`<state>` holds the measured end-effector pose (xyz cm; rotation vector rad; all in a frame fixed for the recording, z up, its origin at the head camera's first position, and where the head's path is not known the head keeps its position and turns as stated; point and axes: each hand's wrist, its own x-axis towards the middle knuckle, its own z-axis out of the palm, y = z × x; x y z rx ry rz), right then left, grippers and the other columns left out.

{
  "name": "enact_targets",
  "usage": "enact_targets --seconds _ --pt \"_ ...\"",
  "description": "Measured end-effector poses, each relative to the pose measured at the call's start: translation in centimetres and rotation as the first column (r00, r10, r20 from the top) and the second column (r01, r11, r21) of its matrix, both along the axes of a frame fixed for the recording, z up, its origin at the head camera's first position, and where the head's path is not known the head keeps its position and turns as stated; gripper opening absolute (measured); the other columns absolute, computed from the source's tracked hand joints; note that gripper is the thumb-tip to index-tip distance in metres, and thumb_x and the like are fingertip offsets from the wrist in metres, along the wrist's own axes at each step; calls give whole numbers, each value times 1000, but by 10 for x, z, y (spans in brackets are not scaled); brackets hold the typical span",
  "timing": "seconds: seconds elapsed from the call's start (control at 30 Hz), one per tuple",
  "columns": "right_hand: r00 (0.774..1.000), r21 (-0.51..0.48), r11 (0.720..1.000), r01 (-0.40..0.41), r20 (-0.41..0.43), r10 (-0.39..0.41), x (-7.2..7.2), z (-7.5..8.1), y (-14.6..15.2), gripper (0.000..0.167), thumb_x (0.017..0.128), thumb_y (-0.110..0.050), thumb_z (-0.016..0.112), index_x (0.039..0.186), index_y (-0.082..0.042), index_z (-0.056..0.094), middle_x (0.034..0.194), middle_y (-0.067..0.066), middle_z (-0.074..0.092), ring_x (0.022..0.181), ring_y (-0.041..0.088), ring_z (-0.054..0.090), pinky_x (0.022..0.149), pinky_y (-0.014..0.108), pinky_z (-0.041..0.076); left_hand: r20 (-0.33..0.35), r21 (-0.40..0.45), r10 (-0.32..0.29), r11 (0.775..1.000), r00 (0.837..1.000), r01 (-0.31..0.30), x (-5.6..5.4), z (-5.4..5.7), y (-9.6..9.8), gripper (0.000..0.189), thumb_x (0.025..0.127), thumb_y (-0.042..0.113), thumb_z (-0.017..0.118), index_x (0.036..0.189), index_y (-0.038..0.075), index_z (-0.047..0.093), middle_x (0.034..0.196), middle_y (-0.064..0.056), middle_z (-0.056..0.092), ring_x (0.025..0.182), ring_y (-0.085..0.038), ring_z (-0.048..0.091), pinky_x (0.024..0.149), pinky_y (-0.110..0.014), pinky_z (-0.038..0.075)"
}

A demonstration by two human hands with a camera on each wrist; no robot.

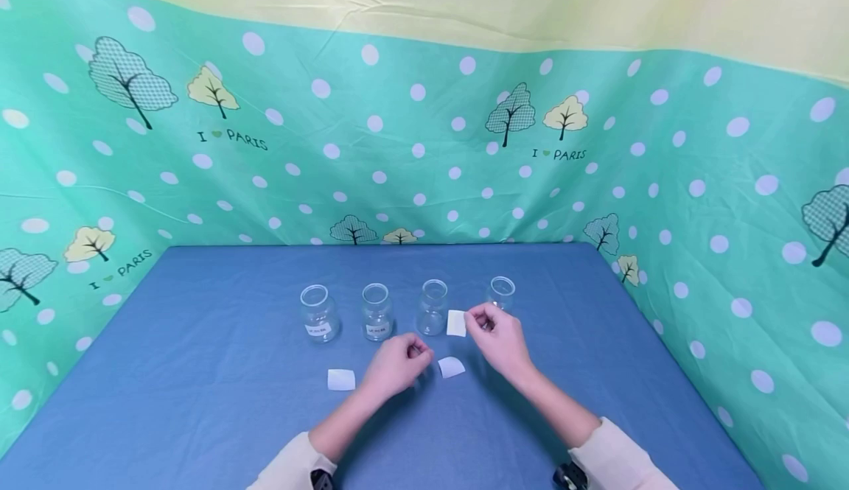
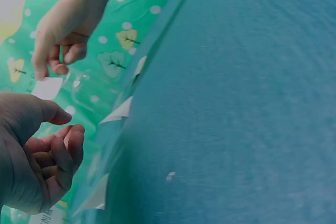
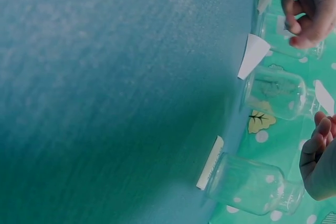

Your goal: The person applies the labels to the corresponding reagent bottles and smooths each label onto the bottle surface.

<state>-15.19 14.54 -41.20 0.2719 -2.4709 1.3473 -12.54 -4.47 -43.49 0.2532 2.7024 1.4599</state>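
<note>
Blue cloth [image 1: 199,401] below. L hand [image 1: 400,363] nearest: fingers loosely curled, thumb apart. R hand [image 1: 500,339] beyond, approx 2-3 o'clock, pinching white slip [image 1: 455,323]; slip by clear jar [image 1: 433,312], jar's 4 o'clock, contact unclear.

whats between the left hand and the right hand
In the head view, a white slip lying on the blue tablecloth, plus another white sheet pinched in the right hand.
</note>
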Motion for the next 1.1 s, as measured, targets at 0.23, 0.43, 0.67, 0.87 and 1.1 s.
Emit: enact_targets --seconds 0.23,0.43,0.67,0.87,1.1 --pt "1000 66 998 -1 -17 2 0 -6 -3 6 83 -14 66 78 -14 68 64 -5 59 57 2 48 55 19 42 -20 84 -1 996 1000 2 -3 8 -4 14 87 21 62 89 8 65 68 -1 61 45 -8 54 50 -25 45" --pt "999 134 991 -25 -37 30 4 -7 -8 5 84 -16 66 79 -16 68 63 -8 58 57 3 48 55 19 42 5 172 -6 985 1000 5 -4 14 -3 16 88 23 63 93 8 65 74 -4 62 48 -13 56 48 -27 46" --pt "986 190 979 -79 -128 104 8 -8 -11 4 84 -18 67 82 -15 68 65 -11 57 56 -1 47 54 17 42 -1 222 -15 975 1000 15 -3 18 -1 16 88 23 62 93 8 66 75 -3 63 50 -12 56 49 -26 46" --pt "946 248 957 -149 -247 211 11 -10 -11 2 84 -15 67 83 -14 68 66 -9 57 56 -3 47 53 13 41 6 249 -6 969 1000 4 -3 17 -1 19 90 26 61 93 7 66 75 -7 63 50 -15 57 47 -26 45" --pt "852 367 912 -184 -403 334 11 -12 -10 3 85 -14 64 85 -13 68 69 -7 59 54 9 53 54 8 39 57 292 2 956 998 -18 -4 16 -2 35 89 38 61 94 3 65 79 -15 65 55 -32 59 41 -28 42"
